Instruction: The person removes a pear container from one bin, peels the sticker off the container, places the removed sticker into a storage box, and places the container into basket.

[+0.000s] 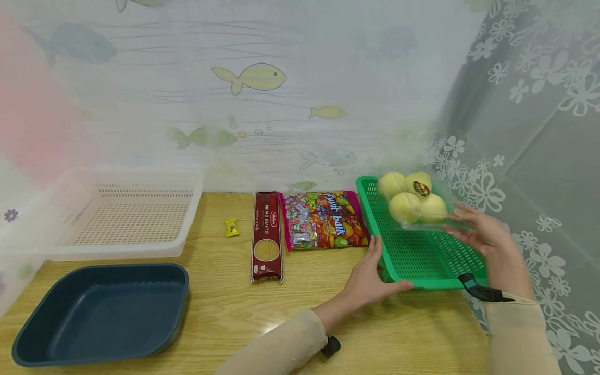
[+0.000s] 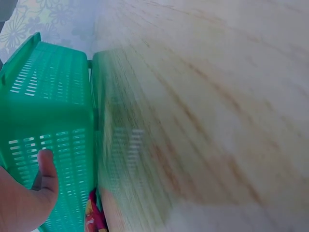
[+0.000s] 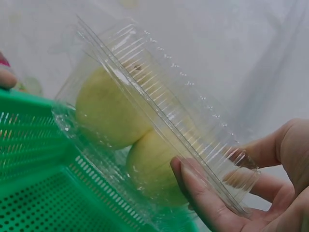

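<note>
My right hand [image 1: 461, 224] holds a clear plastic clamshell box [image 1: 412, 200] of yellow round fruit by its right end, tilted over the far part of a green perforated basket [image 1: 422, 258]. Close up, the fingers [image 3: 203, 198] lie under the clamshell box [image 3: 145, 125], with the thumb behind its rim, above the green basket [image 3: 43, 193]. My left hand [image 1: 382, 271] grips the basket's near left corner, fingers along the left wall and thumb along the front. The thumb [image 2: 46, 169] lies against the green basket's wall [image 2: 48, 111]; the rest of that view is blurred.
On the wooden table [image 1: 290, 312], left of the basket, lie a bag of fruit candy [image 1: 323, 220], a dark red spaghetti packet [image 1: 267, 237] and a small yellow sweet [image 1: 231, 227]. A white perforated basket [image 1: 126, 213] and a dark blue tray [image 1: 103, 312] stand at the left. Curtains hang behind and at right.
</note>
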`<action>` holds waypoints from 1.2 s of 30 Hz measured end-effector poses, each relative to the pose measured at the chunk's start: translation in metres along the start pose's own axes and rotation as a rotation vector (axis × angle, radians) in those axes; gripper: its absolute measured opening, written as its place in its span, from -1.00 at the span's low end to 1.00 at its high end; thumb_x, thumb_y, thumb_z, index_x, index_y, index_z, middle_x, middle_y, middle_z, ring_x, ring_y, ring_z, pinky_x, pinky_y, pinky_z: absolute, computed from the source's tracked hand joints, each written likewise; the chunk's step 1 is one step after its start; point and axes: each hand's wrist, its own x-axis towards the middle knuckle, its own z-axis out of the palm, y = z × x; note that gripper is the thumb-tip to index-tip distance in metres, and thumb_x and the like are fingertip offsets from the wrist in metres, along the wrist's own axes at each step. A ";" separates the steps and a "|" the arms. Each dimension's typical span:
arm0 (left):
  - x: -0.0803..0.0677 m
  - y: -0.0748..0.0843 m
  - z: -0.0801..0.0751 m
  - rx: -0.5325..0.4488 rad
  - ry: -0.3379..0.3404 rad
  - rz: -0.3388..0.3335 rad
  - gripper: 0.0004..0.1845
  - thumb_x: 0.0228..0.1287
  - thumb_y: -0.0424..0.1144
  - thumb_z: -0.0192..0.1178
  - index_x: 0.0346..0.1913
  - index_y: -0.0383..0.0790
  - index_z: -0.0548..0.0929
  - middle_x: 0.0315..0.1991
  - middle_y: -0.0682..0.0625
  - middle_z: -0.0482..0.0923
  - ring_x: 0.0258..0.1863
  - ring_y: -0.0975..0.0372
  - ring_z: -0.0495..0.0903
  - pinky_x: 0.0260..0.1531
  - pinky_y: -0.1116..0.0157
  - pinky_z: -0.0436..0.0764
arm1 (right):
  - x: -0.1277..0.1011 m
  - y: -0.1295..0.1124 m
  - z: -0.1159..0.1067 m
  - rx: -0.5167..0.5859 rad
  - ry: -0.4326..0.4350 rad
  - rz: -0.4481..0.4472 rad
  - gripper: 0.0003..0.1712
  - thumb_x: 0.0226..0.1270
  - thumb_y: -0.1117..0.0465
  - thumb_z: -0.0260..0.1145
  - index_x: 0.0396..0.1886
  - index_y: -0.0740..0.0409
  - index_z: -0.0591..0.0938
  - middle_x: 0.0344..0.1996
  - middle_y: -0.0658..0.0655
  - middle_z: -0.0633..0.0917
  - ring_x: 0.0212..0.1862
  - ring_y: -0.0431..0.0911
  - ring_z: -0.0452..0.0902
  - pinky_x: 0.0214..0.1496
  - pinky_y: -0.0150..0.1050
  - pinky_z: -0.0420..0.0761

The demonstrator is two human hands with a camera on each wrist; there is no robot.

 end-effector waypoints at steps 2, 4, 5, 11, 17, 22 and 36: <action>0.000 0.000 0.000 0.004 0.001 0.003 0.31 0.21 0.27 0.50 0.76 -0.01 -0.16 0.75 0.00 -0.21 0.66 -0.03 0.10 0.53 0.00 0.36 | -0.001 -0.003 0.001 0.036 0.004 -0.005 -0.03 0.73 0.16 0.11 0.73 0.08 -0.35 0.72 0.03 -0.43 -0.19 -0.26 0.76 -0.03 -0.40 0.74; 0.001 -0.001 0.000 0.003 -0.002 0.003 0.31 0.21 0.27 0.50 0.76 -0.01 -0.16 0.75 0.00 -0.22 0.66 -0.03 0.11 0.52 0.00 0.37 | -0.002 -0.006 0.001 0.055 0.006 -0.007 -0.03 0.73 0.18 0.11 0.73 0.06 -0.34 0.71 -0.01 -0.44 -0.20 -0.25 0.76 -0.05 -0.40 0.74; 0.001 -0.001 0.000 0.002 -0.004 0.001 0.31 0.21 0.27 0.50 0.76 -0.01 -0.17 0.75 0.01 -0.23 0.66 -0.02 0.11 0.52 0.01 0.37 | -0.003 -0.008 0.001 0.059 0.004 -0.007 -0.04 0.73 0.18 0.10 0.73 0.05 -0.34 0.71 -0.02 -0.44 -0.20 -0.24 0.76 -0.05 -0.40 0.74; 0.001 -0.001 -0.001 0.004 -0.014 -0.002 0.31 0.23 0.29 0.48 0.76 0.01 -0.20 0.75 0.05 -0.27 0.67 0.00 0.08 0.53 0.00 0.36 | -0.004 -0.013 -0.005 0.039 -0.017 -0.005 -0.05 0.74 0.15 0.10 0.74 -0.01 -0.33 0.70 0.07 0.02 -0.20 -0.23 0.78 -0.04 -0.37 0.74; 0.000 -0.001 -0.001 0.007 -0.012 0.002 0.31 0.23 0.30 0.47 0.76 0.00 -0.19 0.75 0.02 -0.26 0.66 -0.02 0.09 0.53 0.00 0.36 | -0.007 -0.013 -0.009 -0.072 -0.037 -0.018 -0.02 0.73 0.08 0.13 0.74 0.03 -0.34 0.13 -0.11 0.41 -0.17 -0.25 0.78 0.02 -0.36 0.73; -0.001 -0.001 -0.001 -0.004 -0.015 0.002 0.31 0.23 0.32 0.46 0.76 0.01 -0.20 0.75 0.02 -0.26 0.66 -0.04 0.11 0.52 0.02 0.38 | -0.011 -0.014 -0.010 -0.097 -0.103 -0.033 -0.09 0.74 0.14 0.10 0.75 0.05 -0.25 0.03 -0.21 0.53 -0.10 -0.21 0.79 0.04 -0.32 0.74; 0.000 -0.002 -0.002 -0.009 -0.016 0.014 0.29 0.24 0.29 0.47 0.76 -0.06 -0.15 0.75 -0.03 -0.22 0.65 0.02 0.14 0.51 0.09 0.39 | -0.030 -0.022 0.002 -0.038 -0.343 -0.101 -0.42 0.77 0.34 -0.06 0.22 -0.37 0.74 0.07 -0.20 0.77 -0.03 -0.07 0.81 -0.01 -0.23 0.78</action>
